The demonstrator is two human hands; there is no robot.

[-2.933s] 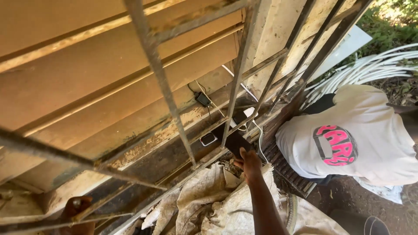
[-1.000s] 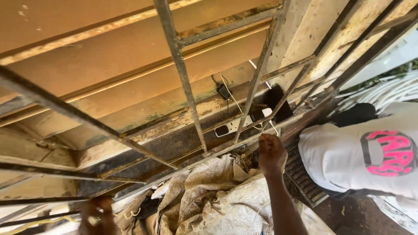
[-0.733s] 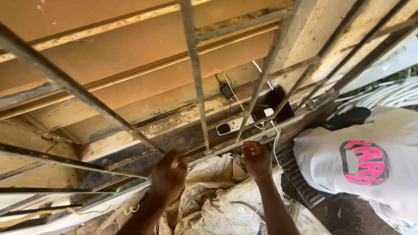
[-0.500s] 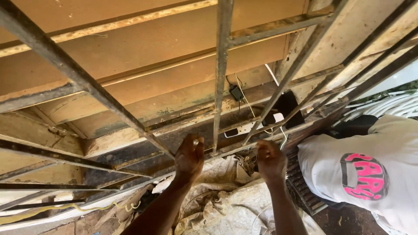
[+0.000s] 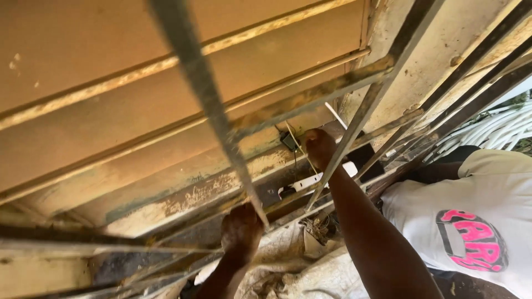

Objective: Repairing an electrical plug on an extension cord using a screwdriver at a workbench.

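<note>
A rusty metal grille (image 5: 206,99) leans in front of a tan panelled wall. My left hand (image 5: 240,233) is curled around the lower end of one upright bar, where it meets the bottom rail. My right hand (image 5: 319,147) reaches up through the bars, fingers curled, right beside a small black plug (image 5: 289,142) with thin wires (image 5: 302,158). Whether it grips a wire is hidden. A white socket strip (image 5: 311,181) lies just below that hand on the ledge.
Another person in a white shirt with a pink print (image 5: 471,221) crouches at the right, close to my right arm. Dirty sacks (image 5: 310,271) lie under the grille. White pipes (image 5: 501,130) are stacked at the far right.
My left hand rose from the lower left and took hold of the grille bar. My right hand lifted from the bottom rail to the black plug. The view moved closer.
</note>
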